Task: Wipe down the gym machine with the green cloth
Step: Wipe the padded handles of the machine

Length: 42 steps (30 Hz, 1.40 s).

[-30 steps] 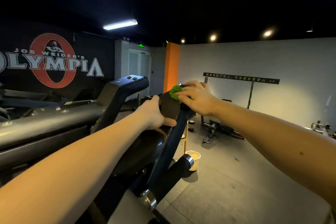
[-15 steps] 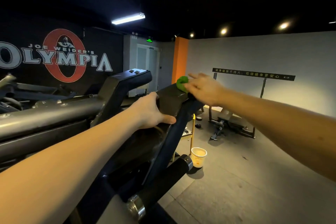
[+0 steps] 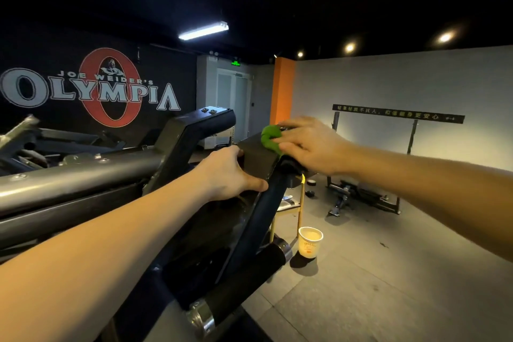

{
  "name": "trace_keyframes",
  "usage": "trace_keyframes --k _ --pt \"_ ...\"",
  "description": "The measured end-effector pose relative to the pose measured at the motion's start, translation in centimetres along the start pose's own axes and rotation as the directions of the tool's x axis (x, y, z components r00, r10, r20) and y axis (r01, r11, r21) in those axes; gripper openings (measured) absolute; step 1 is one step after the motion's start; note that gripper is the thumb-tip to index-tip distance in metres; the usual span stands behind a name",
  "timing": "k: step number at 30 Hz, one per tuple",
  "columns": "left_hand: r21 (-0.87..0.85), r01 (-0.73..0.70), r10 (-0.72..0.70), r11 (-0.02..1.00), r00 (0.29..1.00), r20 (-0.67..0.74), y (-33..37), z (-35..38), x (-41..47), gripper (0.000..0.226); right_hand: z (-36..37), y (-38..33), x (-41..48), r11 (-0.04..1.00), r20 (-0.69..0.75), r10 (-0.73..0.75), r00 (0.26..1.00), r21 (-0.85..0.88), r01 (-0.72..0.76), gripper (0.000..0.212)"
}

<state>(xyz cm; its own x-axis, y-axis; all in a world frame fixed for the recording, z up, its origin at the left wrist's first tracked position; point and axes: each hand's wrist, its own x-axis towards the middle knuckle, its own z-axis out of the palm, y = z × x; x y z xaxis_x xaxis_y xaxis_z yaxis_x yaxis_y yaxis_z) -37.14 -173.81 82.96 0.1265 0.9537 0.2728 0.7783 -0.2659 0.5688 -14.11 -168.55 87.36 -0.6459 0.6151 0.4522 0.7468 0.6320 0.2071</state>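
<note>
One green cloth (image 3: 270, 138) bunched atop the gym machine (image 3: 83, 175), on its black pad (image 3: 258, 158) | right hand (image 3: 311, 144) presses it, fingers nearly straight | left hand (image 3: 230, 175) grips pad's near edge, fingers curled | paper cup (image 3: 310, 241) on floor beyond

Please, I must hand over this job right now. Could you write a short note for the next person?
Left grip: holds the edge of the gym machine at its top block, thumb underneath.
Right grip: presses the green cloth onto the top of that block.
Done: the picture does not show which surfaces are already wiped.
Left: probably the rest of the block, then the frame.
Mind the paper cup on the floor beside the machine.
</note>
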Motion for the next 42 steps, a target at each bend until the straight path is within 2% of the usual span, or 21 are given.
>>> trace_keyframes --k 2,3,4,6,8,9,12,14,16,18,20,23,25,26,29,31,33,35,38,40,42 --pt "0.002 0.012 -0.012 1.0 1.0 -0.014 0.3 0.0 -0.2 0.092 -0.9 0.4 2.0 0.981 0.103 0.18 0.978 -0.09 -0.171 0.053" --pt "-0.007 0.014 -0.015 1.0 1.0 -0.015 0.4 0.0 -0.4 0.088 -0.8 -0.4 3.1 0.974 0.159 0.214 0.964 -0.111 -0.198 0.052" --pt "-0.022 0.01 -0.01 1.0 1.0 -0.01 0.5 -0.1 -0.4 0.08 -0.5 -1.5 3.8 0.978 0.193 0.194 0.962 -0.111 -0.175 0.049" --pt "-0.028 -0.01 0.01 1.0 1.0 -0.005 0.5 0.0 -0.5 0.061 0.4 -3.3 3.5 0.993 0.199 0.089 0.976 0.058 -0.103 0.044" --pt "-0.029 -0.015 0.015 0.999 1.0 -0.024 0.2 0.0 -0.6 0.059 0.3 -3.7 1.8 0.98 0.191 -0.028 0.981 0.199 -0.011 0.045" --pt "-0.031 -0.009 0.008 0.999 1.0 -0.026 0.2 0.0 -0.5 0.063 -0.3 -2.8 1.4 0.981 0.197 -0.038 0.98 0.194 -0.001 0.045" --pt "-0.033 0.026 -0.027 0.999 1.0 -0.008 0.4 0.0 -0.5 0.077 -1.4 1.4 2.5 0.978 0.226 0.19 0.955 0.038 -0.203 0.047" --pt "-0.033 0.027 -0.027 0.999 1.0 -0.001 0.4 0.0 -0.4 0.085 -1.4 3.0 4.6 0.941 0.263 0.337 0.904 -0.059 -0.334 0.044" --pt "-0.035 0.036 -0.036 0.999 0.999 0.002 0.5 0.1 -0.5 0.095 -0.5 3.7 6.6 0.921 0.27 0.388 0.881 -0.072 -0.384 0.05" --pt "-0.032 0.05 -0.05 0.998 0.999 -0.005 0.6 0.2 -0.6 0.099 -0.1 3.2 7.3 0.94 0.286 0.34 0.896 -0.11 -0.322 0.059" --pt "-0.026 0.056 -0.056 0.998 0.998 0.005 0.7 0.2 -0.7 0.1 -0.4 2.3 5.8 0.964 0.293 0.267 0.918 -0.105 -0.246 0.057" --pt "-0.011 0.06 -0.06 0.998 0.998 0.008 0.6 0.3 -0.7 0.106 -1.2 1.4 1.7 0.981 0.246 0.135 0.96 0.102 -0.164 0.045" --pt "-0.002 0.064 -0.064 0.998 0.998 0.006 0.6 0.3 -0.6 0.109 -1.9 1.5 0.1 0.983 0.259 0.058 0.964 0.154 -0.101 0.042" --pt "0.002 0.064 -0.064 0.998 0.998 0.001 0.5 0.3 -0.5 0.109 -2.1 1.8 0.1 0.986 0.278 0.053 0.959 0.137 -0.094 0.043" --pt "-0.001 0.061 -0.061 0.998 0.998 0.0 0.6 0.3 -0.5 0.105 -2.2 2.5 3.0 0.972 0.332 0.194 0.923 0.06 -0.226 0.047" --pt "-0.022 0.066 -0.066 0.998 0.998 0.011 0.6 0.3 -0.5 0.099 -1.5 1.9 5.0 0.966 0.331 0.248 0.911 -0.008 -0.26 0.045" --pt "-0.034 0.071 -0.07 0.997 0.997 0.01 0.7 0.3 -0.5 0.095 -1.0 0.1 5.9 0.978 0.324 0.207 0.923 -0.039 -0.205 0.043" --pt "-0.028 0.065 -0.065 0.997 0.998 -0.011 0.8 0.4 -0.8 0.092 -0.7 -2.3 5.5 0.997 0.341 0.077 0.937 -0.002 -0.081 0.041" --pt "-0.018 0.056 -0.057 0.998 0.998 -0.029 0.4 0.5 -0.9 0.06 -0.2 -4.0 3.8 0.99 0.343 -0.086 0.935 0.136 0.042 0.044" --pt "-0.001 0.079 -0.079 0.997 0.996 -0.027 0.2 0.5 -1.1 0.056 -0.7 -2.7 3.3 0.991 0.334 -0.08 0.939 0.129 0.038 0.041" --pt "0.041 0.104 -0.102 0.994 0.994 -0.038 0.1 0.4 -1.2 0.056 -1.4 -0.8 3.4 0.996 0.316 0.044 0.948 0.06 -0.066 0.033"
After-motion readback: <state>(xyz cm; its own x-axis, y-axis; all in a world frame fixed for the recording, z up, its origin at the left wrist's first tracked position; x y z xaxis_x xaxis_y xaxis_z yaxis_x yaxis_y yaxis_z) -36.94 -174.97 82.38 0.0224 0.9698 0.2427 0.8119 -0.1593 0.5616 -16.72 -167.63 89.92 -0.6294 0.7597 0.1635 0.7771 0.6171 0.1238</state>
